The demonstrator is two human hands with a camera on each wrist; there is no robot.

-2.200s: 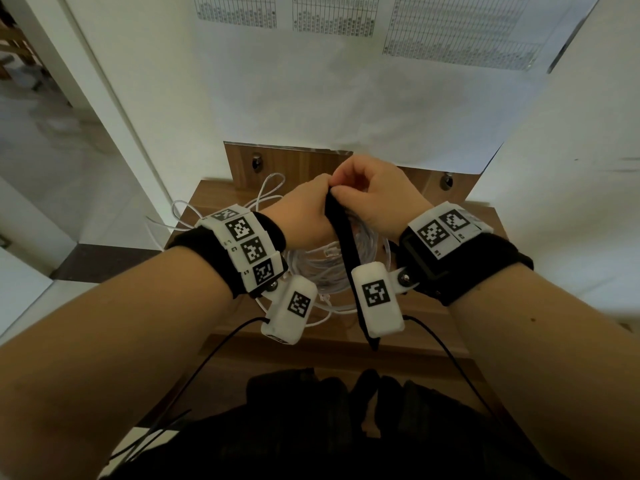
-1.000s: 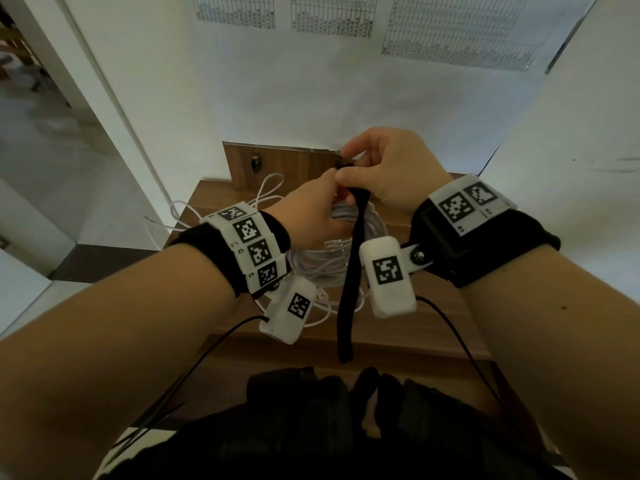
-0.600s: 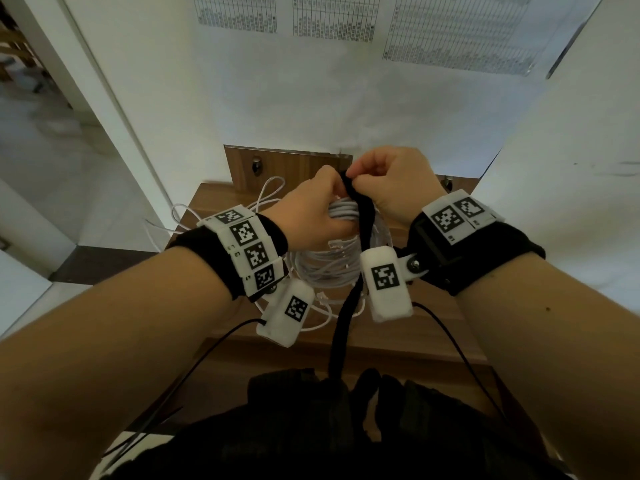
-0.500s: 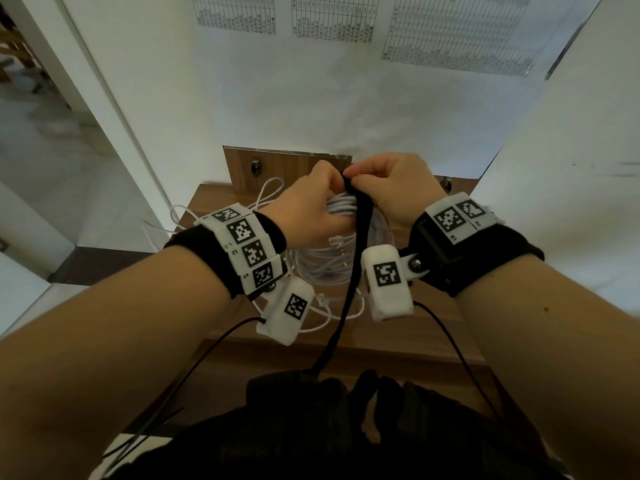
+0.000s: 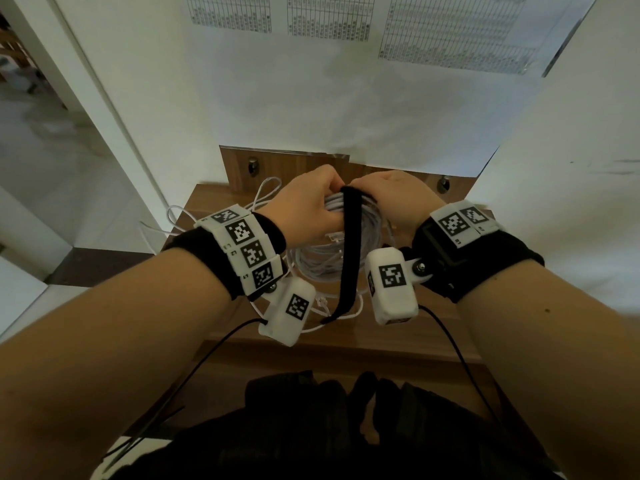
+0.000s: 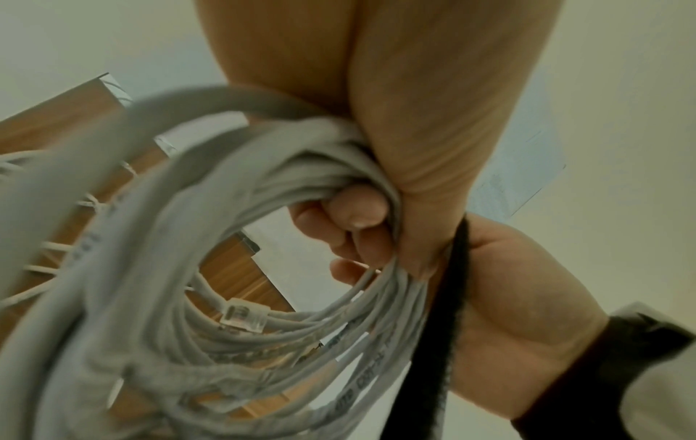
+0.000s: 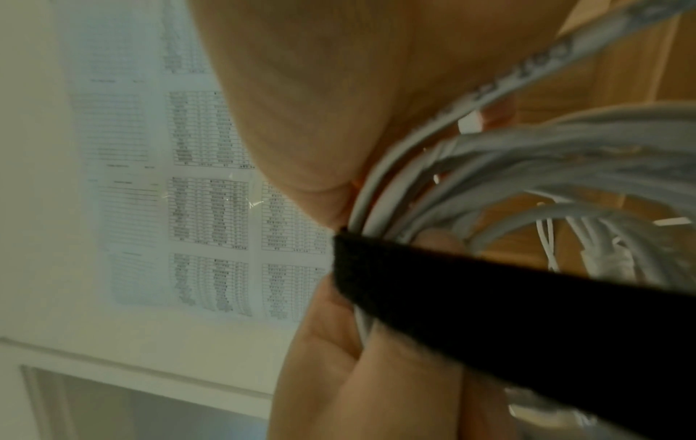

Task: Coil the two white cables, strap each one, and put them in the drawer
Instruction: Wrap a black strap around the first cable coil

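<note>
A coil of white cable point(image 5: 325, 263) hangs in the air between both hands, above the wooden table point(image 5: 398, 337). My left hand point(image 5: 323, 194) grips the top of the coil; in the left wrist view its fingers point(image 6: 357, 208) curl round the bundled loops point(image 6: 226, 268). A black strap point(image 5: 349, 258) lies over the top of the coil and hangs down its near side. My right hand point(image 5: 367, 188) pinches the strap's upper end against the coil. The strap point(image 7: 489, 297) crosses the loops point(image 7: 527, 166) in the right wrist view. A second white cable point(image 5: 261, 190) lies loose on the table behind my left wrist.
A wooden back panel point(image 5: 294, 168) with metal fittings rises at the table's far edge, below a white wall with printed sheets point(image 5: 346, 15). A white door frame point(image 5: 104, 116) stands at the left. Dark clothing point(image 5: 311, 427) fills the bottom of the head view. A clear plug point(image 6: 244, 315) sticks out inside the coil.
My right hand has come down from its raised position to the top of the coil, laying the strap over it. The strap's hanging tail is shorter and swings left.
</note>
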